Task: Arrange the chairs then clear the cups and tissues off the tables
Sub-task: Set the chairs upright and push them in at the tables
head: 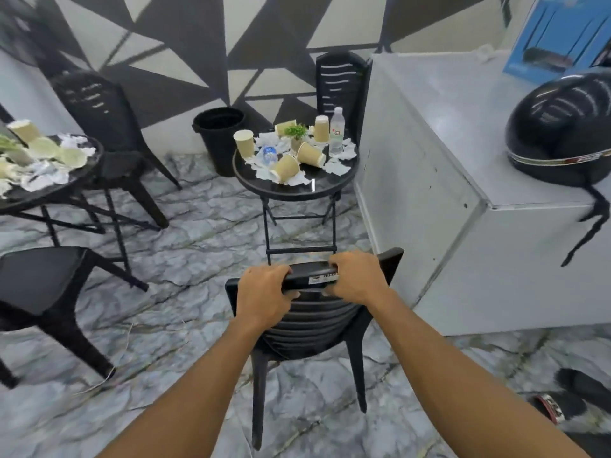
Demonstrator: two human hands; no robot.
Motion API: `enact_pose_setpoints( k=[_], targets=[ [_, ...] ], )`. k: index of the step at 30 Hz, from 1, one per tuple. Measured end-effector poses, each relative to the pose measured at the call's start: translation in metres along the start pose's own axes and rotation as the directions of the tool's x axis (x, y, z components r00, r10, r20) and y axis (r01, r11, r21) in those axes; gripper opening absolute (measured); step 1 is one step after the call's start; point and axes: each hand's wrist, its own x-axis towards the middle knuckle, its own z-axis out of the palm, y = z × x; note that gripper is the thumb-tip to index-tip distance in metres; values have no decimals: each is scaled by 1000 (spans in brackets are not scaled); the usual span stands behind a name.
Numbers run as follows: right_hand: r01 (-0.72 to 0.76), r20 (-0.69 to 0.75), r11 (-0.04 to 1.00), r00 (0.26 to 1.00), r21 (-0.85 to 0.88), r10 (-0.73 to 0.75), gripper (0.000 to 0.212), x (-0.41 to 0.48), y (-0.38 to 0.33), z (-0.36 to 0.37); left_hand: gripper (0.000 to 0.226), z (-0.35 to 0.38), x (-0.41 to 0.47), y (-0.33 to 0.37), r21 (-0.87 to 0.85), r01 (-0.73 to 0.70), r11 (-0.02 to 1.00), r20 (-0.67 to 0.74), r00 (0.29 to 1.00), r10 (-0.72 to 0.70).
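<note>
A black plastic chair [307, 322] stands in front of me, its back toward me. My left hand [264, 294] and my right hand [357, 276] both grip the top rail of its backrest. Beyond it is a small round black table [297, 190] strewn with several tan paper cups [287, 166], crumpled white tissues [335, 166], two water bottles and a little plant. A second round table [49, 190] at the left edge carries more cups [24, 130] and tissues [44, 180]. Other black chairs stand at the back left [99, 117], the lower left [43, 285] and behind the near table [340, 84].
A black bin [220, 137] stands by the patterned wall, left of the near table. A large white cabinet [463, 166] fills the right side, with a black helmet [562, 127] and a blue box [558, 31] on top. Sandals [562, 404] lie on the floor at lower right.
</note>
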Motion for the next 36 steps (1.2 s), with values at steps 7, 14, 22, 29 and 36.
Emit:
enact_pose_setpoints(
  k=[7,14,22,29,36],
  targets=[
    [142,106,989,985,-39,-137,44,53,4,2,31,-18,12,-66,20,213,977,75,974,-214],
    [222,29,975,975,6,-222,44,94,-7,17,51,-18,36,-78,93,177,980,90,979,-185],
    [273,-81,951,961,143,-263,44,134,0,14,72,-8,62,-101,102,0,995,-126,992,13],
    [353,-299,925,906,142,-300,65,170,12,16,62,-12,118,-140,117,-158,981,-155,972,175],
    [226,-204,943,963,243,-178,49,197,13,-12,55,-20,161,-143,73,-250,966,-100,961,256]
  ],
)
